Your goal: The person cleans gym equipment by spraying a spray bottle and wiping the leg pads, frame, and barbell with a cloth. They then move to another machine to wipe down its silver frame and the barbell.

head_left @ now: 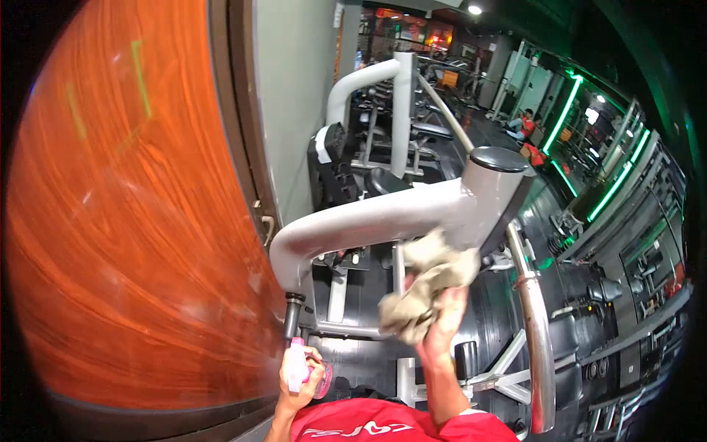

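A crumpled beige cloth (pixel 434 287) is in my right hand (pixel 445 324), against or just below the thick silver-grey frame (pixel 383 214) of a gym machine, near its upright post with a black round cap (pixel 498 158). The cloth is slightly blurred and covers most of my fingers. At the lower left, my left hand (pixel 303 376) is wrapped round a pink spray bottle (pixel 297 365), just below a black-and-chrome peg (pixel 293 317) on the machine.
An orange wood-grain panel (pixel 125 236) fills the left side. A chrome bar (pixel 537 353) hangs at the right of the machine. Benches and racks stand behind, and a person in red (pixel 526 127) sits far back near green-lit mirrors.
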Demonstrator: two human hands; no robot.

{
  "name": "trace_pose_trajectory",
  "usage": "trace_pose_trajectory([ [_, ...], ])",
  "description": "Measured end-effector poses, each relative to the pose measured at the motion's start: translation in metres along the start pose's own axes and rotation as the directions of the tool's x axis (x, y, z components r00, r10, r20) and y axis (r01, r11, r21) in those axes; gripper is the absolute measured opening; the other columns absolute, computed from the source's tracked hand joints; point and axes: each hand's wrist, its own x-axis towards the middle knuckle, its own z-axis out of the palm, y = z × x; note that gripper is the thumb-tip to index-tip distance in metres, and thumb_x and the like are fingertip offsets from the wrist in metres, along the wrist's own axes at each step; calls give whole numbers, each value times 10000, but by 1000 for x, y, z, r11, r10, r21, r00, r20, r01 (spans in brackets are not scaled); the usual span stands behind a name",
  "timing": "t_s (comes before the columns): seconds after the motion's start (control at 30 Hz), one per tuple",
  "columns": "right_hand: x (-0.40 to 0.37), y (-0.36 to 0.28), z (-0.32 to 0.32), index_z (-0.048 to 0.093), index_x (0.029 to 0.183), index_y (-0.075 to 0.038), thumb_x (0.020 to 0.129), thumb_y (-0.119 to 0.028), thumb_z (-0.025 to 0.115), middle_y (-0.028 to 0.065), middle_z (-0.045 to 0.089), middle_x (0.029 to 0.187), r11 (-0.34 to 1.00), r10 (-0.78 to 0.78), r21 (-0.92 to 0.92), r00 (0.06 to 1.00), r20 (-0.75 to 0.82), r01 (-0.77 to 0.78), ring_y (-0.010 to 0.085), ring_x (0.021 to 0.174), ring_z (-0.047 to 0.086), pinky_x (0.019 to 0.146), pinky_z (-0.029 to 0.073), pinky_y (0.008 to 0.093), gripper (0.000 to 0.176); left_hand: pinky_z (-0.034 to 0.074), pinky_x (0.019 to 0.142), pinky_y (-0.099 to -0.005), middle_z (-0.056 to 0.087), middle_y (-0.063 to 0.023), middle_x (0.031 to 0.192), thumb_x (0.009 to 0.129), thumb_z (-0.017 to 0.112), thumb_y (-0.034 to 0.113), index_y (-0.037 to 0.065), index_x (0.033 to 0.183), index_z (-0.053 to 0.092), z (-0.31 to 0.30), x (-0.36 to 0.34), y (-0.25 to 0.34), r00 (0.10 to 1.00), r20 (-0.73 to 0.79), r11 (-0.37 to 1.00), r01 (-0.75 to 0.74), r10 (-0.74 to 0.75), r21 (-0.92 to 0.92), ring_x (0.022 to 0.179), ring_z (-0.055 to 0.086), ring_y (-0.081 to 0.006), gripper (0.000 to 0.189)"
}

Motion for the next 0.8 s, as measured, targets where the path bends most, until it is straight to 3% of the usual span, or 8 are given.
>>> trace_pose_trajectory([
  [0.07,35,-13,6,434,1359,-33,966,-281,599,114,554,1278,886,-464,-121,864,-196,448,218,1084,594,910,498,376,493,517,706,-260,601,-102,966,843,673,-23,-2,1107,474,3,1,4,999,34,1000,-4,5,-25,747,636,-122,331],
  [0.13,90,-12,-14,466,1334,-20,943,-166,630,116,554,1280,634,-743,-461,654,-141,621,215,1116,575,940,471,366,448,520,706,-263,601,-105,971,844,668,-25,5,1118,475,4,3,8,997,73,999,-40,40,-1,761,641,-129,337],
  [0.2,142,-56,-2,515,1338,-16,833,-25,633,242,438,1440,133,-863,-540,365,350,831,378,1347,421,1102,334,446,518,523,705,-271,602,-107,977,841,673,-19,12,1123,476,8,3,18,997,74,998,-26,30,-60,770,642,-133,346],
  [0.27,174,-80,15,621,1244,-106,752,-21,659,157,469,1441,-170,-691,-709,430,581,685,424,1370,368,1147,255,553,501,527,708,-282,603,-106,978,840,688,6,16,1125,481,10,1,15,996,77,997,-30,35,-71,777,641,-137,352],
  [0.33,186,-65,14,634,1235,-136,752,3,631,126,476,1444,-244,-699,-718,394,596,652,411,1380,359,1155,229,574,502,540,671,-304,549,-112,975,879,665,39,20,1149,432,10,-1,9,979,170,992,-117,109,43,731,625,-161,357],
  [0.5,163,-28,-3,635,1259,-170,749,57,574,141,463,1460,-53,-754,-770,479,448,636,415,1402,327,1167,240,518,562,542,680,-302,572,-134,989,864,680,27,28,1157,426,26,-5,33,956,252,985,-165,148,48,759,639,-170,388],
  [0.67,132,78,-72,604,1190,40,879,2,475,262,568,1303,200,-789,-852,595,152,483,428,1295,476,1068,400,445,339,540,676,-303,577,-134,979,859,684,22,32,1163,427,25,-14,35,942,264,967,-239,208,88,763,640,-171,398],
  [0.8,111,72,-78,596,1189,44,869,11,468,243,628,1201,361,-733,-841,680,9,402,414,1135,597,979,459,435,347,527,674,-288,635,-79,904,828,717,40,8,1087,502,25,-27,28,988,141,998,-55,57,-18,707,647,-160,337],
])
